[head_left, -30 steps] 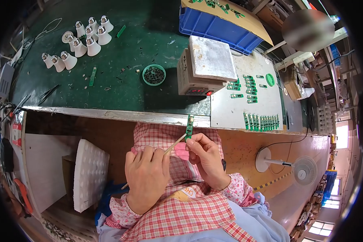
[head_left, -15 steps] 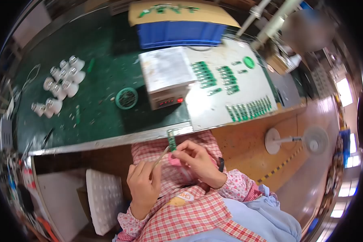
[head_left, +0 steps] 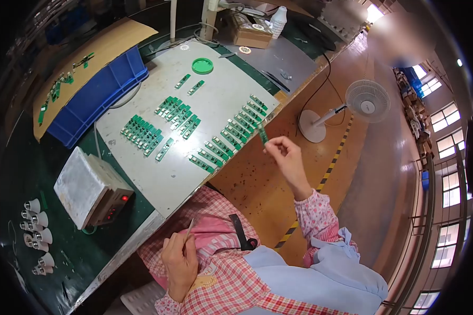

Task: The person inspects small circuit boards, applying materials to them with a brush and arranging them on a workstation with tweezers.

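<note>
Pinched between the fingertips of my right hand is a small green circuit board, held up past the table's right edge, near the far end of a row of similar boards. My left hand stays low over my lap, closed around a pair of thin metal tweezers that point up. More circuit boards lie in two close groups on the white sheet, with a few single ones apart from them.
A metal-topped heating box with a lit red switch stands left of the sheet. Behind it is a blue crate with cardboard and boards on top. White bulb housings cluster at left. A green lid and a floor fan are farther off.
The view has turned right. My right hand has carried the circuit board away from the tweezers, out to the right beside the row. My left hand remains near my lap.
</note>
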A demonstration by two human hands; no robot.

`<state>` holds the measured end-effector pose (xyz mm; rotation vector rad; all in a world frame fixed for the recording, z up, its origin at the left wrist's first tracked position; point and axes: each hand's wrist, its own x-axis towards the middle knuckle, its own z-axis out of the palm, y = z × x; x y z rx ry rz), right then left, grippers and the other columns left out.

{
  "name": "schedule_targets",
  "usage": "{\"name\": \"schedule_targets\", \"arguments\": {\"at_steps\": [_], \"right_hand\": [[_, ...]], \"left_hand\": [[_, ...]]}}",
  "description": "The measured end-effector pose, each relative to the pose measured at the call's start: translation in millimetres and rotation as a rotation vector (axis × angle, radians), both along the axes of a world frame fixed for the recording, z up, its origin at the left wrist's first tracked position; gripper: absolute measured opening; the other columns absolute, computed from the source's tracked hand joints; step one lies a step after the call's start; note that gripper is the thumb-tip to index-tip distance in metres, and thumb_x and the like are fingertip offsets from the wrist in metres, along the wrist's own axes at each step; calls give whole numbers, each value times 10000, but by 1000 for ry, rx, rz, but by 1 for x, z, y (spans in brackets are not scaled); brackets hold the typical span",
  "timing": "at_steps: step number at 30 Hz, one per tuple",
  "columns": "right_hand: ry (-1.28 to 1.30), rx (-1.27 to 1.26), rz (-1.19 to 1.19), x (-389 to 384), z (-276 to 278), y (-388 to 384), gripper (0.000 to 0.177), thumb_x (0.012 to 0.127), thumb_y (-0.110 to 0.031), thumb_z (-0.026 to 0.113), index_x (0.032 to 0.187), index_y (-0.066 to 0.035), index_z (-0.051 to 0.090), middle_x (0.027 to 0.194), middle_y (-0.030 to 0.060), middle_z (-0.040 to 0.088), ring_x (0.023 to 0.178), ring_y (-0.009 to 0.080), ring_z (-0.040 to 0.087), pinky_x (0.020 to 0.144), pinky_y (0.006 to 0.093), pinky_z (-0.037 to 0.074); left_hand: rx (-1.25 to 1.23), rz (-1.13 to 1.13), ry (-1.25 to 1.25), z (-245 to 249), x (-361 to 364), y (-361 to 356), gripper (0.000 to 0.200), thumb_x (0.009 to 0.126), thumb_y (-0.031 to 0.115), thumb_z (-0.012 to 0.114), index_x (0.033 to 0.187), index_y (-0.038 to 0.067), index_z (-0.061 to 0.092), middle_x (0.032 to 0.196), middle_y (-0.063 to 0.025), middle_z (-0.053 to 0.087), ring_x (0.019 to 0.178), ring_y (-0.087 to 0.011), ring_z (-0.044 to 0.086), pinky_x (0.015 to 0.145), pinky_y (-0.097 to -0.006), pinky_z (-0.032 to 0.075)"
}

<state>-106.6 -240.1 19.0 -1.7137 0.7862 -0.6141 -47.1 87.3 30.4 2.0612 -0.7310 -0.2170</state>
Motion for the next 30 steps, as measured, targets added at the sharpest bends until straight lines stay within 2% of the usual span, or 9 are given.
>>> {"name": "schedule_targets", "arguments": {"at_steps": [4, 9, 13, 16, 19, 22, 25, 30], "right_hand": [[4, -130, -148, 12, -17, -78, 172, 886, -157, 687, 924, 10, 673, 746, 5, 659, 645, 38, 541, 581, 203, 436], [152, -265, -87, 39, -23, -125, 232, 853, -226, 713, 882, 3, 687, 686, -10, 624, 598, 46, 504, 567, 228, 427], [294, -299, -2, 49, -11, -127, 214, 880, -191, 698, 943, 13, 675, 717, -54, 567, 637, 29, 444, 573, 202, 367], [262, -335, -18, 49, -10, -129, 269, 823, -259, 735, 952, -28, 692, 733, 4, 600, 643, 80, 510, 614, 242, 439], [221, -421, 18, 48, -10, -124, 334, 807, -278, 756, 1028, -40, 676, 842, 19, 580, 718, 99, 515, 669, 249, 450], [322, -503, 116, 49, 3, -118, 423, 782, -288, 779, 1106, -51, 646, 921, 35, 554, 770, 126, 523, 711, 269, 463], [354, -578, 166, 53, 9, -114, 478, 757, -293, 794, 1140, -60, 627, 958, 45, 556, 776, 146, 531, 718, 291, 469], [396, -612, 204, 60, 12, -113, 473, 750, -257, 795, 1139, -54, 618, 956, 54, 554, 774, 160, 538, 714, 301, 472]], "left_hand": [[36, -36, 75, 6, 6, -27, 62, 896, 46, 589, 859, -3, 596, 736, -137, 563, 631, -311, 476, 603, -396, 352], [100, -70, 126, 1, 13, -41, 70, 896, 37, 585, 843, -10, 584, 736, -148, 556, 634, -319, 471, 602, -393, 355], [147, -48, 177, -2, 18, -47, 80, 896, 38, 584, 835, -13, 579, 731, -152, 549, 640, -324, 468, 594, -401, 355], [180, -51, 201, -3, 23, -52, 91, 897, 41, 586, 824, -13, 574, 726, -152, 545, 640, -326, 465, 593, -404, 357], [199, -77, 214, -4, 27, -54, 131, 922, 67, 554, 832, -27, 566, 704, -160, 508, 639, -316, 453, 586, -398, 356], [204, -98, 229, -5, 30, -57, 147, 931, 72, 539, 833, -34, 562, 698, -162, 493, 641, -312, 445, 583, -392, 355], [205, -116, 242, -5, 32, -59, 139, 926, 61, 541, 825, -33, 564, 701, -157, 497, 643, -309, 447, 585, -390, 357], [196, -124, 254, -7, 34, -60, 138, 920, 49, 543, 811, -33, 567, 701, -148, 505, 646, -300, 456, 589, -386, 363]]}}
